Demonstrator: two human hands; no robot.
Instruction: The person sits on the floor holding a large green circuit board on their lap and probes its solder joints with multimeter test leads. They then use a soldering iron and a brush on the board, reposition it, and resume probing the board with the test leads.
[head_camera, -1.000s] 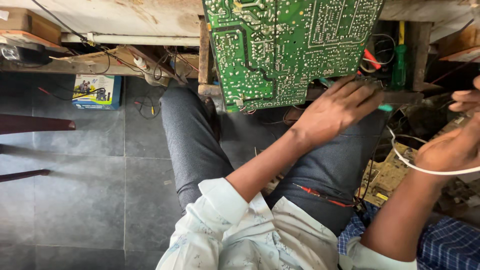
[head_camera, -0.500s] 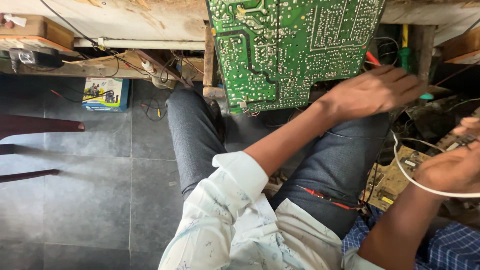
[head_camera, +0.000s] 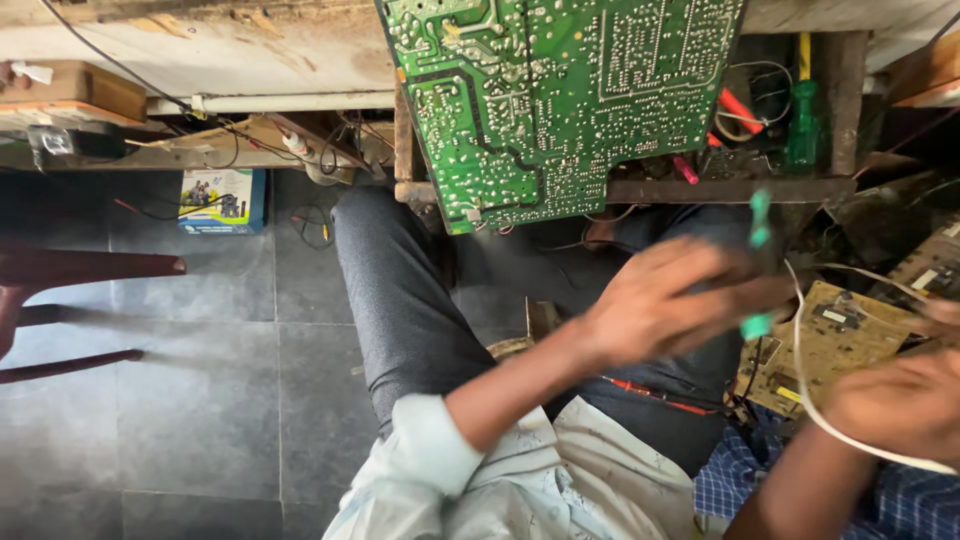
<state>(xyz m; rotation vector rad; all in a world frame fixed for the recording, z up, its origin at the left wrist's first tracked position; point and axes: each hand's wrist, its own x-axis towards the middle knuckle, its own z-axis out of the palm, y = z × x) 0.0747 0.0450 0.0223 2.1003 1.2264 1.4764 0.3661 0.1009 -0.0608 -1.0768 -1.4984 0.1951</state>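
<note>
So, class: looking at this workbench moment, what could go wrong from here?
1. The left hand is blurred mid-motion with a teal-handled tool; it might slip or jab the leg.
2. The white cable looped by the right hand could snag.
3. The green printed circuit board overhangs the bench edge and may get knocked.

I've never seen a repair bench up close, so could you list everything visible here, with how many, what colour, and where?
Circuit board: one, green, top centre, hanging over the bench edge.
Small board: one, yellowish, lower right.
White cable: one, looping at right.
Screwdriver: one, green, upper right shelf.
Box: one, blue, on the floor at left.
Chair legs: dark red, far left.
Left hand: blurred, around a teal-handled tool.
Right hand: blurred, at the white cable.
</note>
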